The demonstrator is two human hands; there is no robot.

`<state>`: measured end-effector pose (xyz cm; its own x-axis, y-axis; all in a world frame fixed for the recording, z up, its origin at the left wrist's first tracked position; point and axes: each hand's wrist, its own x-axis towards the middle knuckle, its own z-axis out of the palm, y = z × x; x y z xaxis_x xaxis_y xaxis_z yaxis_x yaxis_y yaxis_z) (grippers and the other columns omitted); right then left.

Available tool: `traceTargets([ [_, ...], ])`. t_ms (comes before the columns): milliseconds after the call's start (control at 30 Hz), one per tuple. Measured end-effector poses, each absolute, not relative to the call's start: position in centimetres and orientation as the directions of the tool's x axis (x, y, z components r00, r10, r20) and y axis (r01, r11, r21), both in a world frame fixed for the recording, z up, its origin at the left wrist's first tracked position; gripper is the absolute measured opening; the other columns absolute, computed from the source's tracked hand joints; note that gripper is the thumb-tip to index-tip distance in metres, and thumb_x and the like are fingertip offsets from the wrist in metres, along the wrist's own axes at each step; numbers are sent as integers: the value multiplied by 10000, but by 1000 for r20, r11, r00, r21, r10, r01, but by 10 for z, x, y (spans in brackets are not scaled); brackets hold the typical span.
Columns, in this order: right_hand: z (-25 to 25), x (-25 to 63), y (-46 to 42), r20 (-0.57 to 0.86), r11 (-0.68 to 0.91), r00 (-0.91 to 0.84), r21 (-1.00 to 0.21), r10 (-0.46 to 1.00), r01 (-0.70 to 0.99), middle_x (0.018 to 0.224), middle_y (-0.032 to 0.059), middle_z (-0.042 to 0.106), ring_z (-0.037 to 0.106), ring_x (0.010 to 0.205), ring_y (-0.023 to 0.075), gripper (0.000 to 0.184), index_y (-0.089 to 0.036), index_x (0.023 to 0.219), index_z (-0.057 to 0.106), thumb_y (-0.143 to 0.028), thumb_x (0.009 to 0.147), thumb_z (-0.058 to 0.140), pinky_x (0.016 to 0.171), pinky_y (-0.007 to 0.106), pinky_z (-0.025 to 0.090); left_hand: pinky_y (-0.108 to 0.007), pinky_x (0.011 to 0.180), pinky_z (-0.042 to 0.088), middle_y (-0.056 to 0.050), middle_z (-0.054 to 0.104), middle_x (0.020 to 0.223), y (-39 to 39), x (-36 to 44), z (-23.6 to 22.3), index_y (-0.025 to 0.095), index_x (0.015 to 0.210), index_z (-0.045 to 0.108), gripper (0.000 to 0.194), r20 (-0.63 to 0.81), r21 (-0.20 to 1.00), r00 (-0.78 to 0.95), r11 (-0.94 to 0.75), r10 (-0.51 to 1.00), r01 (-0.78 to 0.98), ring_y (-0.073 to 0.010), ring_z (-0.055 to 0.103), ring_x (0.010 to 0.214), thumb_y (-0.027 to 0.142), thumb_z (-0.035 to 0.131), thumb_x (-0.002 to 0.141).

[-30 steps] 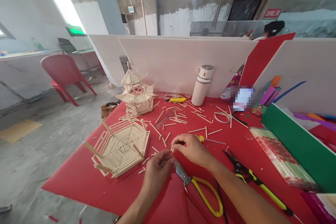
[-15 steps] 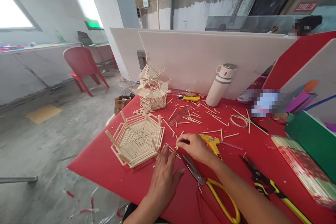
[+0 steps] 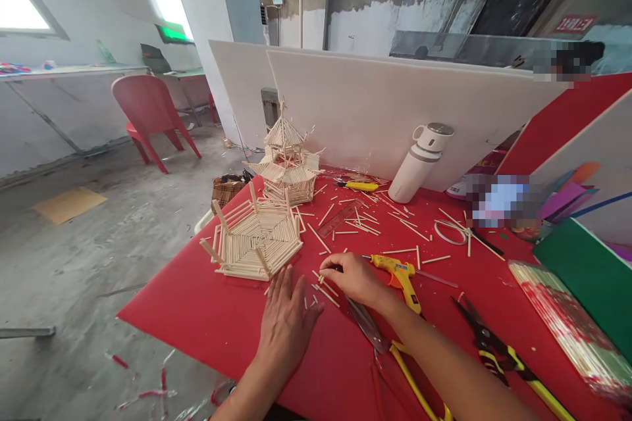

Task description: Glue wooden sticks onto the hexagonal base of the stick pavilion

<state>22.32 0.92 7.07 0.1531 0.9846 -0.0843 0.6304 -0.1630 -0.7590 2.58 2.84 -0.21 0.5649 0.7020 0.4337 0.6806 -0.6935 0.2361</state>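
My left hand (image 3: 285, 316) lies open with its fingers stretched, the tips against the near edge of a hexagonal platform (image 3: 259, 237) built from thin wooden sticks. Short posts rise from the platform's corners. My right hand (image 3: 353, 278) is pinched on a short wooden stick (image 3: 320, 279), low over the red table (image 3: 207, 316). Loose cut sticks (image 3: 326, 294) lie just under those fingertips. Right of that hand a yellow glue gun (image 3: 402, 276) rests on its side. Scissors with yellow handles (image 3: 368, 329) lie partly beneath my right forearm.
Behind the platform stands a stick-built pagoda (image 3: 286, 171). A white bottle (image 3: 419, 164) leans near white boards (image 3: 345, 99). Black-yellow cutters (image 3: 494, 342) and a bag of sticks (image 3: 567, 322) lie at right. Stick scraps and a clear ruler (image 3: 340, 218) cover the back. A person's head shows beyond the boards.
The hexagonal platform has turned and shifted slightly away and left. My left hand has moved left along with it. My right hand has moved slightly left, still pinched.
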Motion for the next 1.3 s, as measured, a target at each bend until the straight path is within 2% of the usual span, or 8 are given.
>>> traceTargets([
  [200,69,213,26,-95,-171,148,-706,984,687,872,-7,779,701,839,178,161,-265,886,770,-310,860,618,740,247,476,-466,950,495,-122,692,1199,25,25,29,212,1041,691,219,437,335,557,-703,706,628,-283,630,1101,230,504,929],
  [333,71,211,35,-116,-184,143,-664,983,725,896,0,784,709,873,194,150,-272,901,778,-311,859,639,743,251,472,-390,783,504,-96,718,1024,26,22,40,207,930,697,239,395,389,551,-677,735,624,-249,644,930,186,459,940],
  [533,90,226,6,-65,-206,208,-590,976,781,1123,49,746,680,1006,238,287,-278,1155,719,-328,911,577,803,299,460,-368,814,491,-90,698,983,28,15,28,193,932,692,239,376,438,554,-670,743,600,-233,627,899,202,454,958],
  [667,95,235,-38,-24,-257,287,-521,958,814,1011,18,759,687,909,221,220,-299,1024,746,-349,923,557,774,307,456,-317,782,479,-82,677,967,31,22,34,195,898,689,266,335,470,541,-634,772,614,-207,632,861,230,437,973],
  [833,87,218,-82,-112,-362,355,-493,928,791,976,14,751,693,854,214,196,-312,976,742,-365,930,558,727,302,459,-273,615,412,-72,640,913,42,50,54,194,855,680,278,159,384,562,-576,811,722,-183,621,740,260,436,970],
  [1033,76,196,-109,-83,-389,387,-368,918,845,1018,68,711,670,950,251,235,-280,1111,694,-308,939,536,776,334,474,-277,572,350,-86,627,863,56,75,60,171,822,663,249,-32,218,600,-580,799,785,-199,610,737,213,448,942],
  [1167,67,195,-123,-29,-382,391,-289,920,878,1003,81,695,655,942,259,245,-290,1115,680,-274,929,521,768,347,485,-275,563,337,-85,625,875,57,74,57,176,801,642,252,-30,214,604,-585,797,782,-196,609,754,203,434,941],
  [1300,62,197,-129,-1,-397,415,-296,910,869,1029,76,696,656,936,250,256,-308,1119,676,-283,920,518,755,347,494,-275,567,348,-64,637,884,56,65,55,194,840,618,207,20,286,590,-570,807,770,-193,611,743,231,441,939],
])
